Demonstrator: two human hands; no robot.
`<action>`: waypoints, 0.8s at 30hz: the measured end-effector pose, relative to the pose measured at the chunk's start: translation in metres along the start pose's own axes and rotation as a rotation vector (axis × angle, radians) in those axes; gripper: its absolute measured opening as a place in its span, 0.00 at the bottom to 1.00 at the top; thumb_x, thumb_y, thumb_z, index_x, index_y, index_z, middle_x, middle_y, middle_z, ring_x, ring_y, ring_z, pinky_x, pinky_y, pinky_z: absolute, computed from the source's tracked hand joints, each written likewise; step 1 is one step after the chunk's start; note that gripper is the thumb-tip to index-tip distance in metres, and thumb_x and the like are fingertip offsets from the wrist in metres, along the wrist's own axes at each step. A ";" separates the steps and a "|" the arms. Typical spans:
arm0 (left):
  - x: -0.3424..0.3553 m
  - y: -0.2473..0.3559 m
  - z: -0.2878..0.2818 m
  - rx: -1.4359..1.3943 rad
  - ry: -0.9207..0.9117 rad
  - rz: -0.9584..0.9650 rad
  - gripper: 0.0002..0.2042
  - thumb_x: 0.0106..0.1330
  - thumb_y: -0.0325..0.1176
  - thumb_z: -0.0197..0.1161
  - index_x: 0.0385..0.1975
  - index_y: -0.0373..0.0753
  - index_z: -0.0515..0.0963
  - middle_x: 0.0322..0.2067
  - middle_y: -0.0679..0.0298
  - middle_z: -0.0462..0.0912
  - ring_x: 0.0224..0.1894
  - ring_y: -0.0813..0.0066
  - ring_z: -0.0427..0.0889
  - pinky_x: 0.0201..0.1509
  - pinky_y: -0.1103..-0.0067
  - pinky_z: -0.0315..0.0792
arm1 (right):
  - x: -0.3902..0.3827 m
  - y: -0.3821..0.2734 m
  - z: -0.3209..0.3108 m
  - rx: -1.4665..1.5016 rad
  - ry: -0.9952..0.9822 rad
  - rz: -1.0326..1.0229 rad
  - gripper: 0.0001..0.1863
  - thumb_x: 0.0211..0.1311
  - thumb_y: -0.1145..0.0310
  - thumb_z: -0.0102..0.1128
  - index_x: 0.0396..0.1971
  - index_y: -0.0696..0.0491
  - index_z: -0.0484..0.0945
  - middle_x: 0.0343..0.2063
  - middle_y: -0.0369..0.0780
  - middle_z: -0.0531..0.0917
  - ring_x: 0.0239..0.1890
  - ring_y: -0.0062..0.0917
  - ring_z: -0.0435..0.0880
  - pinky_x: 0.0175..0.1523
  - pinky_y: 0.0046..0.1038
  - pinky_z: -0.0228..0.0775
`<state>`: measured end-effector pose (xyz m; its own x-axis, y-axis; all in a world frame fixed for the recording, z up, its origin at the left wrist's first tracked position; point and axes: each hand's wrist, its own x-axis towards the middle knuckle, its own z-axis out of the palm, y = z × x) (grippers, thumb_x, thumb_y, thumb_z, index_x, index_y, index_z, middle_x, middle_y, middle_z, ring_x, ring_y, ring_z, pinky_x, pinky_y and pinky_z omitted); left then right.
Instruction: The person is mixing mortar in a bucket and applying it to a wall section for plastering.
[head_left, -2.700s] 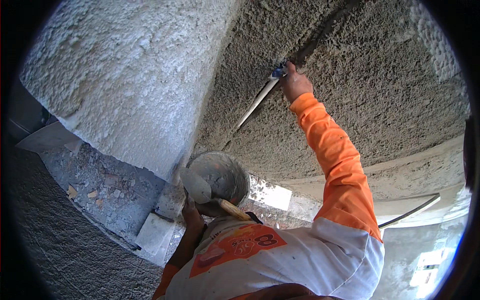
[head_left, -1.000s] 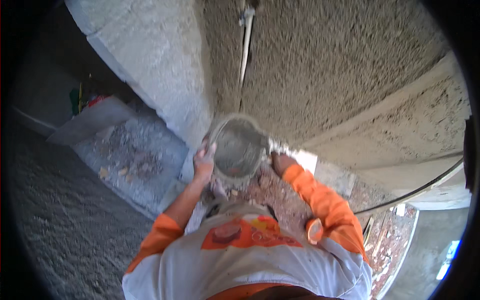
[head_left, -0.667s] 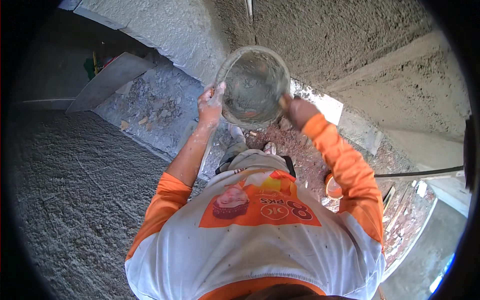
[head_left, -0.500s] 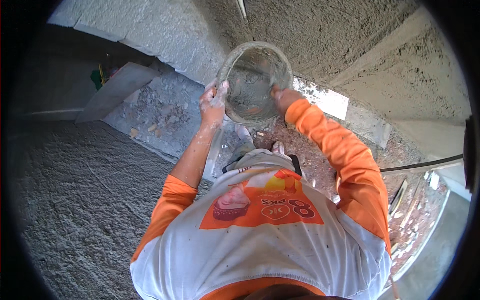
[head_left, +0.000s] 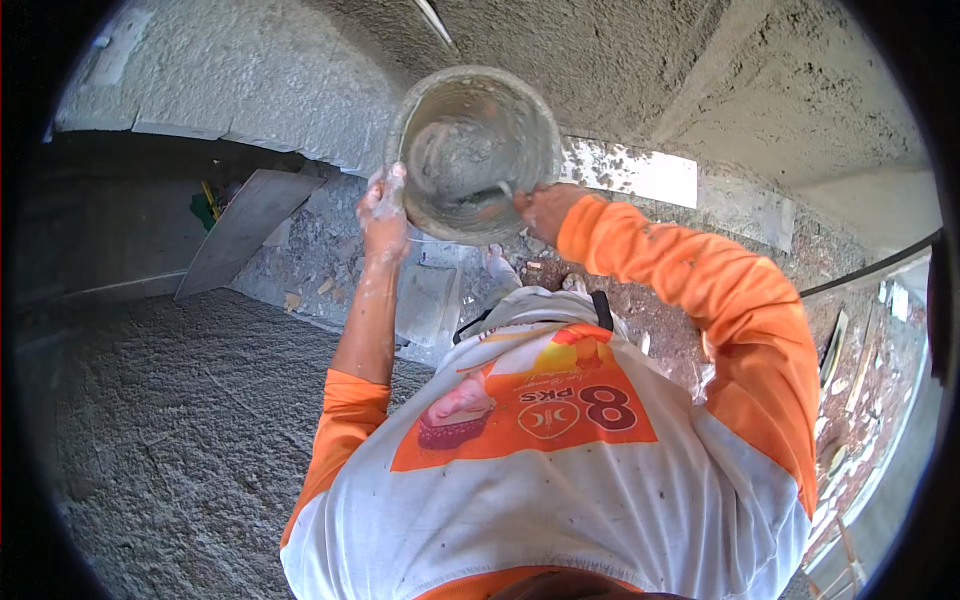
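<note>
A round bucket (head_left: 530,110), caked in grey, is held up in front of me with its mouth facing me. Wet grey mortar (head_left: 455,155) sits inside it. My left hand (head_left: 384,208), smeared with mortar, grips the bucket's left rim with the thumb up over the edge. At the lower right of the rim, my right hand (head_left: 548,210) is closed round the handle of a trowel (head_left: 492,191). The trowel's bent metal neck shows, and its blade lies in the mortar. My fingers hide most of the handle.
Rough plastered surfaces (head_left: 250,80) rise ahead and to the right. A leaning board (head_left: 240,225) stands at left, and a white mortar-spattered sheet (head_left: 640,178) lies beyond my right hand. Rubble (head_left: 325,290) covers the floor near my feet. A dark hose (head_left: 870,265) curves in at right.
The bucket and both hands have shifted left and slightly up in view. More of the trowel's neck now shows, and the mortar has a swirled, smoothed patch.
</note>
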<state>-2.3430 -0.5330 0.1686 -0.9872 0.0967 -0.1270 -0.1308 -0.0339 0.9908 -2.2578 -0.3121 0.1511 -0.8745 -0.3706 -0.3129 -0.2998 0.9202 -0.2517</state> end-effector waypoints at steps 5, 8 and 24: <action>-0.030 -0.031 0.005 0.362 -0.038 0.152 0.15 0.58 0.38 0.58 0.27 0.27 0.75 0.39 0.57 0.74 0.40 0.77 0.69 0.44 0.81 0.64 | -0.009 0.018 -0.003 -0.041 -0.008 0.020 0.21 0.53 0.72 0.41 0.49 0.58 0.64 0.36 0.51 0.76 0.34 0.39 0.80 0.37 0.34 0.73; -0.047 -0.044 0.023 0.497 -0.050 0.125 0.14 0.57 0.36 0.60 0.21 0.28 0.73 0.39 0.55 0.75 0.38 0.76 0.70 0.42 0.80 0.64 | 0.007 0.020 0.066 0.072 0.125 0.267 0.18 0.52 0.72 0.43 0.45 0.57 0.68 0.39 0.46 0.76 0.38 0.37 0.79 0.39 0.35 0.72; -0.043 -0.044 0.025 0.519 -0.254 0.258 0.10 0.55 0.33 0.61 0.22 0.32 0.75 0.38 0.60 0.76 0.37 0.76 0.72 0.42 0.81 0.65 | -0.031 0.017 0.132 1.107 -0.123 -0.045 0.21 0.54 0.60 0.52 0.47 0.51 0.65 0.26 0.41 0.77 0.20 0.33 0.77 0.24 0.30 0.70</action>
<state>-2.2922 -0.5104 0.1313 -0.9203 0.3847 0.0710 0.2330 0.3932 0.8895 -2.1858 -0.3018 0.0355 -0.8094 -0.4673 -0.3558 0.2284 0.3077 -0.9237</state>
